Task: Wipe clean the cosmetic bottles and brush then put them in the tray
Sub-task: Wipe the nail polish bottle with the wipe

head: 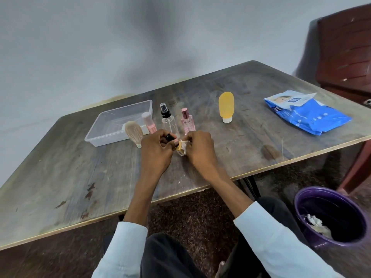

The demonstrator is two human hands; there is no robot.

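While the tray (94,135) is sitting there with nothing clearly in it (there might be a pale something on its floor, too washed out to call), the person is only getting going on the wiping, I'd say. The left hand (155,152) is gripping a small bottle (180,150) with a black cap and yellowish contents, fingers curled around the cap end, and the right hand (200,150) is pinching a crumpled white wipe (185,144) against the bottle's body, just above the table (80,177). Lined up behind the hands and waiting: the brush (134,133) standing on its handle just beside the tray, a pink tube (149,122), a clear spray bottle (168,122), a pink perfume bottle (187,122), and a yellow squeeze bottle (226,107) standing well apart to the right. The blue wipes pack (307,115) is lying further right, and a purple bin (331,217) on the floor is already holding some used tissue. So roughly one item in progress, five looking untouched, none obviously trayed.
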